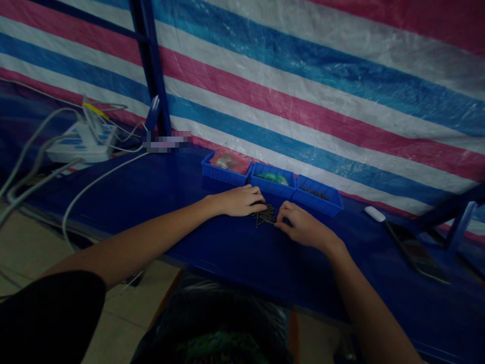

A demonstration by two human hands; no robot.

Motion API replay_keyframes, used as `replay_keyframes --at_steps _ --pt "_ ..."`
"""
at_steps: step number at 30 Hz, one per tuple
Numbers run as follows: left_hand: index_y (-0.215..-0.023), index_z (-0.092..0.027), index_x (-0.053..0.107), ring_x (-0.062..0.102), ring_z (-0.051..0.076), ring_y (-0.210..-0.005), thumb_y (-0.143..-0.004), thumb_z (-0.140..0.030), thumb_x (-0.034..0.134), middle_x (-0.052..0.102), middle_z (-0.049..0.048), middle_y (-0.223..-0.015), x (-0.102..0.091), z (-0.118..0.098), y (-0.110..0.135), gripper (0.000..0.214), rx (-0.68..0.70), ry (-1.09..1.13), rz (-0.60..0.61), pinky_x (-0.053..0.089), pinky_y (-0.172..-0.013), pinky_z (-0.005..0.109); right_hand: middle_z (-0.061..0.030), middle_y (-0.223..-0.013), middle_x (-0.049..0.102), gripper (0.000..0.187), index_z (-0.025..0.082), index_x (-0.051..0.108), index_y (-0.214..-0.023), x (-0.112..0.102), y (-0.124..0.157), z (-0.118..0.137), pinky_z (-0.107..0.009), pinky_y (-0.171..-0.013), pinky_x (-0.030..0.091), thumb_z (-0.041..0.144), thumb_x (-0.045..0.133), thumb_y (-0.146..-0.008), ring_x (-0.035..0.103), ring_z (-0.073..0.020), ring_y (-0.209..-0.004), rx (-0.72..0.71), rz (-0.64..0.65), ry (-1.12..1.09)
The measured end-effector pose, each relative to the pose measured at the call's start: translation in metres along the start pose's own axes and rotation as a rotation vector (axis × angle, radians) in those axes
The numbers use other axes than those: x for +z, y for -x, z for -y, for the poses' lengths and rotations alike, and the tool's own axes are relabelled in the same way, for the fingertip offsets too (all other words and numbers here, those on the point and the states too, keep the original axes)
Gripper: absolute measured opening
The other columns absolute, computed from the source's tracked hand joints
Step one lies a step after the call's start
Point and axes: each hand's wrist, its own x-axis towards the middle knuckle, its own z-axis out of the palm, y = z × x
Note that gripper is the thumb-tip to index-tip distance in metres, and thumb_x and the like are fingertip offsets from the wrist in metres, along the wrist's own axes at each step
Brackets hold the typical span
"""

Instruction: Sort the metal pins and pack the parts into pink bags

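Observation:
A small pile of thin, dark metal pieces that look like screws (266,215) lies loose on the blue table between my hands. At the pile's left edge is my left hand (240,201), palm down, with the thumb apart from the bent fingers and the tips touching or just over the pieces. From the right, my right hand (303,222) reaches the pile with fingers curled and thumb and forefinger close together at its edge. Whatever they pinch is too small to make out. Similar dark pieces lie in the blue right-hand bin (322,203) just behind.
Beside that bin stand a middle bin (273,189) with green-tinted bags and a left bin (223,174) with a reddish bag. A power strip (81,144) with cables lies left. At right are a white case (375,214) and a phone (417,250). Striped sheeting (303,101) hangs behind.

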Motion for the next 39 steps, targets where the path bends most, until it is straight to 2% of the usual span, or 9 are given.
replay_keyframes --at_steps 4,8,12,16,20,23,28,32,39 --pt "-0.124 -0.016 0.051 0.049 0.02 -0.102 -0.096 -0.042 0.028 0.055 0.0094 -0.112 0.0 -0.003 0.001 0.045 -0.033 0.07 -0.027 0.035 -0.093 0.032 -0.0038 -0.084 0.056 0.01 0.019 0.055 -0.078 -0.012 0.006 -0.003 -0.032 -0.076 0.041 0.022 0.052 -0.087 0.053 -0.018 -0.082 0.036 -0.11 0.021" --pt "-0.123 -0.017 0.051 0.049 0.02 -0.103 -0.095 -0.039 0.037 0.056 0.0088 -0.113 0.005 -0.009 -0.001 0.039 0.033 0.125 -0.129 0.036 -0.091 0.031 -0.0034 -0.079 0.058 0.012 0.019 0.054 -0.077 -0.009 0.002 -0.006 -0.03 -0.07 0.04 0.022 0.049 -0.088 0.054 -0.0175 -0.077 0.08 -0.191 0.04" --pt "-0.099 -0.017 0.061 0.052 0.018 -0.094 -0.093 -0.03 0.042 0.06 0.0057 -0.097 0.008 -0.012 -0.005 0.024 0.123 0.079 -0.183 0.038 -0.086 0.029 -0.0034 -0.079 0.059 0.013 0.019 0.054 -0.077 0.001 -0.004 -0.003 -0.028 -0.069 0.04 0.022 0.049 -0.088 0.055 -0.0162 -0.075 0.076 -0.182 0.002" --pt "-0.088 -0.016 0.061 0.052 0.017 -0.085 -0.092 -0.024 0.043 0.061 0.0043 -0.086 0.005 -0.011 -0.005 0.02 0.113 0.051 -0.211 0.038 -0.08 0.028 -0.0025 -0.079 0.06 0.01 0.019 0.054 -0.08 0.007 -0.008 0.001 -0.027 -0.069 0.039 0.022 0.049 -0.088 0.055 -0.0156 -0.075 0.074 -0.208 -0.03" --pt "-0.085 -0.016 0.06 0.052 0.016 -0.08 -0.093 -0.023 0.04 0.061 0.0035 -0.081 0.004 -0.01 -0.004 0.023 0.086 0.067 -0.235 0.038 -0.074 0.027 -0.0008 -0.076 0.059 0.006 0.02 0.055 -0.087 0.009 -0.01 0.003 -0.026 -0.063 0.038 0.025 0.052 -0.087 0.055 -0.0151 -0.07 0.105 -0.224 -0.022" --pt "-0.084 -0.016 0.058 0.052 0.016 -0.078 -0.094 -0.025 0.037 0.061 0.0031 -0.079 0.004 -0.01 -0.004 0.025 0.074 0.082 -0.231 0.038 -0.072 0.027 -0.0019 -0.078 0.06 0.008 0.02 0.056 -0.084 0.009 -0.01 0.002 -0.027 -0.067 0.039 0.023 0.05 -0.088 0.056 -0.016 -0.075 0.077 -0.223 0.034" --pt "-0.094 -0.016 0.056 0.054 0.015 -0.082 -0.09 -0.027 0.046 0.06 0.0033 -0.085 0.004 -0.011 -0.003 0.015 0.069 0.163 -0.285 0.04 -0.074 0.026 -0.0034 -0.081 0.062 0.016 0.02 0.057 -0.083 0.01 -0.011 0.001 -0.028 -0.072 0.039 0.023 0.043 -0.091 0.057 -0.0166 -0.079 0.082 -0.231 0.066" --pt "-0.091 -0.017 0.057 0.054 0.015 -0.083 -0.09 -0.024 0.045 0.061 0.0036 -0.087 0.004 -0.012 -0.002 0.014 0.096 0.164 -0.326 0.04 -0.076 0.026 -0.0033 -0.081 0.062 0.019 0.02 0.056 -0.083 0.009 -0.01 0.002 -0.028 -0.072 0.039 0.025 0.041 -0.093 0.058 -0.0166 -0.079 0.081 -0.231 0.059" --pt "-0.085 -0.016 0.058 0.054 0.014 -0.075 -0.092 -0.028 0.041 0.059 0.0033 -0.077 0.004 -0.012 -0.003 0.022 0.035 0.113 -0.358 0.04 -0.071 0.026 0.0004 -0.071 0.06 0.012 0.021 0.055 -0.095 0.009 -0.009 0.005 -0.027 -0.062 0.037 0.029 0.053 -0.086 0.054 -0.0152 -0.067 0.133 -0.262 -0.001"
